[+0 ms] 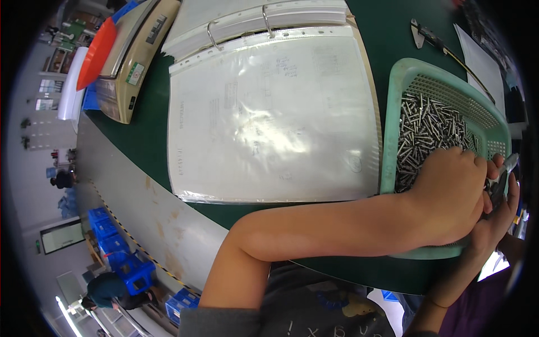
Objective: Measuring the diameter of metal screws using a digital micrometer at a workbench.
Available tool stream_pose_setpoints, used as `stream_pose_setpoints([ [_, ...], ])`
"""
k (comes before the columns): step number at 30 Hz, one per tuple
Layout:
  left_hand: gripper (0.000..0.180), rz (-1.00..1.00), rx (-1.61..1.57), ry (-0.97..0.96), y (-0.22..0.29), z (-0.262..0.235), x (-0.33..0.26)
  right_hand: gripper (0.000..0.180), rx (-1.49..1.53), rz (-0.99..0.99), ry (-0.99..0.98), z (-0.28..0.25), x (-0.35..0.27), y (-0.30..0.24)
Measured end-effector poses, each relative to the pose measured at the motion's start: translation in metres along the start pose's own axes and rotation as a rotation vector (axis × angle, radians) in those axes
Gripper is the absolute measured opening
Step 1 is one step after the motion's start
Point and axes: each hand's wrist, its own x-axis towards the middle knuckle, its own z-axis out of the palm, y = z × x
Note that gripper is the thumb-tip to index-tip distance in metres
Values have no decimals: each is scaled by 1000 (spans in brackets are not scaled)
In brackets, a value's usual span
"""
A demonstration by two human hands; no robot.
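Basket [394, 112]: pale green with perforated walls, standing on our green tabletop [370, 33]; slim silvery metal pieces [424, 126] lie heaped inside it.
Dark grey object [497, 190]: at the basket's right side, its lighter end pointing up; so much is covered that we cannot name its kind.
Right hand [489, 231]: we have it closed on the dark grey object, fingers curled round the outer side.
Left hand [449, 191]: bent over the near right part of the basket, fingers curled close beside the dark grey object; we cannot tell whether they pinch anything, as the knuckles hide the tips.
Binder [269, 129]: open before us, a plastic-sleeved page uppermost, two metal rings behind it.
Caliper [428, 39]: beyond the basket, near a white sheet [477, 53].
Scale [126, 73]: beige, at our far left, with an orange-red dish [98, 53] next to it.
Floor: we see blue crates [115, 247] and a person [112, 289] in dark clothing.
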Motion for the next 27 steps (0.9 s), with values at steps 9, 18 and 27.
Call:
stream_pose_setpoints([
  [9, 10, -233, -291, -92, 1, -13, 6, 39, 59, 39, 55, 30, -4, 3],
  [18, 17, -349, -460, -176, 3, -26, 5, 40, 118, 6, -9, 39, -4, 6],
  [27, 17, -435, -575, -224, 3, -33, 2, 44, 79, -33, -18, 43, -8, 12],
])
